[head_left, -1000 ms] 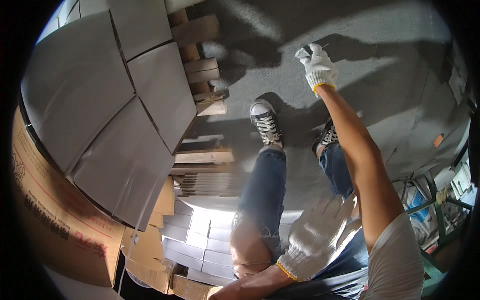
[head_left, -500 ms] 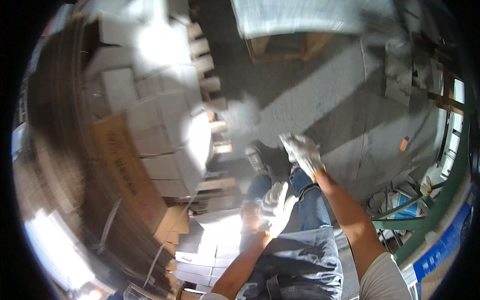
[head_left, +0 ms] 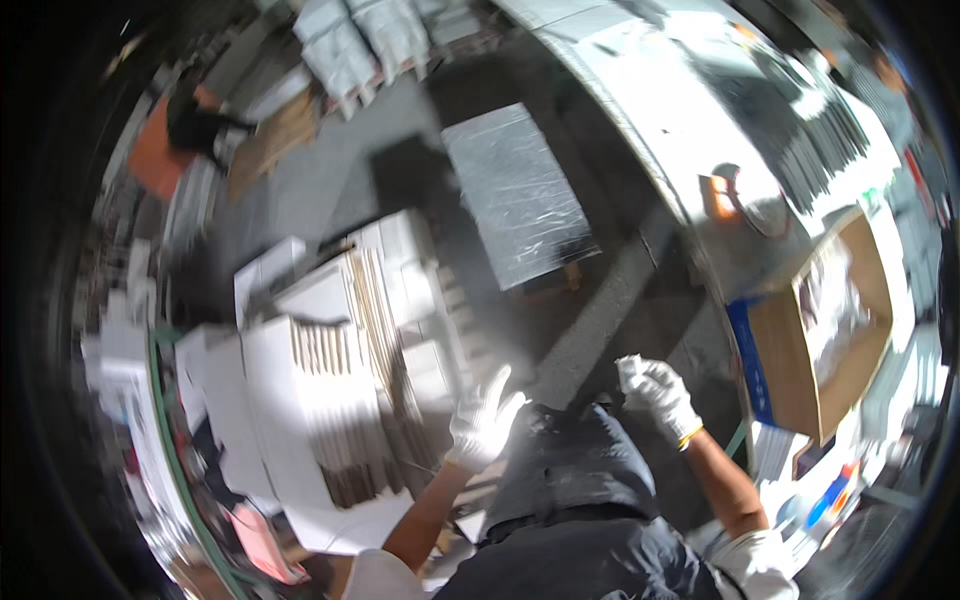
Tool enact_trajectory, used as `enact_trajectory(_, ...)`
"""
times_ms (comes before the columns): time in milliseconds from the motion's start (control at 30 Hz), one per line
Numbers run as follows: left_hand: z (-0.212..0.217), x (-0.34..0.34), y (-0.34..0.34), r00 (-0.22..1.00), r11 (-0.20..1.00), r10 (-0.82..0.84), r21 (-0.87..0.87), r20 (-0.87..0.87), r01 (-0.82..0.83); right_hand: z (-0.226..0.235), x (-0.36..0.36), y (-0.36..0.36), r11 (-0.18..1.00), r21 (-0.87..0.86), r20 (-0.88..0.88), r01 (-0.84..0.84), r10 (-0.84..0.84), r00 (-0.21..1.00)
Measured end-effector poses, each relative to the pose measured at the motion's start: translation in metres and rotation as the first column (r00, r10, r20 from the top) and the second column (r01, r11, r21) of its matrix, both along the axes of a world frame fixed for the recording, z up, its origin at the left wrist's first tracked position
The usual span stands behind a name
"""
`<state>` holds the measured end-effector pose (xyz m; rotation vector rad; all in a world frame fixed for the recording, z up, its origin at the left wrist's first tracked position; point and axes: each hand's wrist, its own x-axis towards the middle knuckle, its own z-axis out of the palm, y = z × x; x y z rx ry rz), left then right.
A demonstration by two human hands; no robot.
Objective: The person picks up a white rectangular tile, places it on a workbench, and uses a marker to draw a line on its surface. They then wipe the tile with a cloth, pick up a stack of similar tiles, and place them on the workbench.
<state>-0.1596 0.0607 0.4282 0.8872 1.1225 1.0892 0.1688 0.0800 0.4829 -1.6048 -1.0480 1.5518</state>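
My left hand [head_left: 483, 425], in a white knit glove, is held in the air in front of my body with its fingers spread, holding nothing. It is nearest to the stacked white boxes and flat cardboard [head_left: 325, 375] on its left. My right hand [head_left: 662, 402], gloved the same way with a yellow cuff edge, hangs over the floor between my legs and the table on the right. Its fingers are bent inward and pressed together; whatever they may hold is too blurred to make out.
A wrapped grey pallet load [head_left: 520, 190] stands ahead on the floor. At right is a long white-topped table [head_left: 650, 130], with an open carton [head_left: 785, 360] holding clear plastic near me. A green metal frame [head_left: 170, 430] stands left. Farther off, a person [head_left: 195, 125] bends beside a wooden pallet [head_left: 270, 140].
The view has swung up and round, so the table, carton and wrapped load now show. My hands are farther apart, and the right hand's fingers are more bent.
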Motion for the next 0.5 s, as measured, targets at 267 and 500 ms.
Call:
enact_trajectory(267, 0.035, 0.016, 0.008, -0.036, 0.590, -0.444, -0.322, -0.895, 0.741, 0.023, 0.017, 0.030, 0.887, -0.048, -0.469, 0.458, -0.425, 0.774)
enact_trajectory(500, 0.073, 0.067, 0.071, -0.079, 0.604, -0.520, -0.431, -0.850, 0.670, 0.004, 0.063, 0.196, 0.734, 0.169, -0.704, 0.658, -0.377, 0.602)
